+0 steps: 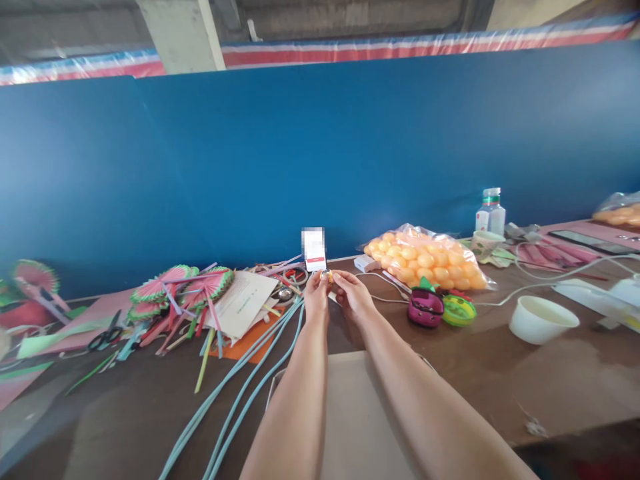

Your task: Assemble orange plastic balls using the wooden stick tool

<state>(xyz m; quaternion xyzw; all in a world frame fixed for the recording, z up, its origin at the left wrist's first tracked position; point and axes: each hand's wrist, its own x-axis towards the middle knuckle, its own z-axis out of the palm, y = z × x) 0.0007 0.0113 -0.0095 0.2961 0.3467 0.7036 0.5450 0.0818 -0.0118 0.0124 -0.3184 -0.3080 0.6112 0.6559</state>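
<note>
My left hand (317, 297) and my right hand (351, 292) meet over the table, fingers closed around a small shiny round thing (327, 275) with silver and golden-orange on it. Its exact kind is too small to make out. Left of my left hand a silver ball-like piece (285, 295) lies among cords. Just beyond my hands stands a white card or screen (315, 250), partly blurred out. Under my forearms is a flat grey-beige board or box lid (365, 413), partly hidden by them.
Pale blue cords (240, 370) run toward the front edge. Paper fans (170, 287), scissors (106, 331) and white papers (245, 303) lie left. Rightward are a bag of orange balls (430, 260), a purple pouch (425, 307), a white bowl (543, 320) and a bottle (491, 212). A blue partition (320, 153) stands behind.
</note>
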